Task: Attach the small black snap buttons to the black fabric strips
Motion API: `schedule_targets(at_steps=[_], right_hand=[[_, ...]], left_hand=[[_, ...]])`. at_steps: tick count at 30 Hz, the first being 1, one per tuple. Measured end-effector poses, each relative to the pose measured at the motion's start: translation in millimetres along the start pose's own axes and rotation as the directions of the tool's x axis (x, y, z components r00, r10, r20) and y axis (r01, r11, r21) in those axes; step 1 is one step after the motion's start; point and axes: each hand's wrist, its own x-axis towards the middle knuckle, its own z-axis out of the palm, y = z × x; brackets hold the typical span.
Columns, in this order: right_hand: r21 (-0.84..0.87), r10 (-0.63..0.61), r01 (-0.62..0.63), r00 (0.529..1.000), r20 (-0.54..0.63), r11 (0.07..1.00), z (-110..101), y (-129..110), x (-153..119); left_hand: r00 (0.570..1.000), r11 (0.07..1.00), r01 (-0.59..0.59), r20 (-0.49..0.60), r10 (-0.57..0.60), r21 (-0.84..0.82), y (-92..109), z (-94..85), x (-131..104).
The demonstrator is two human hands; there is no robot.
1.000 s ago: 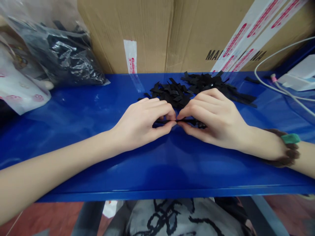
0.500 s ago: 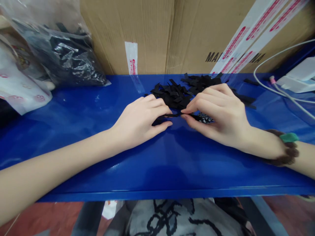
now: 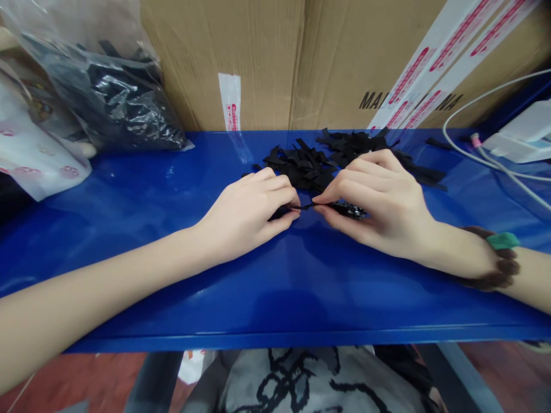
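A thin black strip (image 3: 306, 207) stretches between my two hands above the blue table. My left hand (image 3: 253, 212) pinches its left part between thumb and fingers. On the other side my right hand (image 3: 381, 206) grips the strip with thumb and forefinger. Small shiny dark pieces (image 3: 353, 210) show under my right palm, partly hidden by the fingers. Just behind the hands lies a loose pile of black fabric strips (image 3: 301, 163), with more strips (image 3: 350, 143) behind my right hand.
A cardboard box (image 3: 258, 51) stands along the back of the blue table (image 3: 206, 298). Clear bags with black material (image 3: 124, 97) and a white printed bag (image 3: 38, 149) are at the left. White cables (image 3: 495, 158) and a white device (image 3: 523, 135) lie at the right.
My left thumb and fingers have closed together on the strip. My right fingertips have moved slightly left and down.
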Motion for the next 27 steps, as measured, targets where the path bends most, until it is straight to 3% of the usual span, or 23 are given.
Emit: schedule_targets(at_steps=[19,25,27], right_hand=[[0.059,-0.078,0.076,0.996,0.033,0.995,0.6,0.1,1.0],[0.050,-0.086,0.083,0.995,0.053,0.995,-2.1,-1.9,2.6],[0.054,-0.082,0.078,0.995,0.060,0.995,-2.2,-2.2,2.9]], left_hand=[[0.990,0.987,-0.119,-0.059,0.125,0.108,-1.8,1.1,-1.4],[0.992,0.984,-0.101,-0.057,0.111,0.145,-1.1,-1.2,-1.0],[0.992,0.986,-0.056,-0.103,0.073,0.157,-1.7,-1.8,-1.2]])
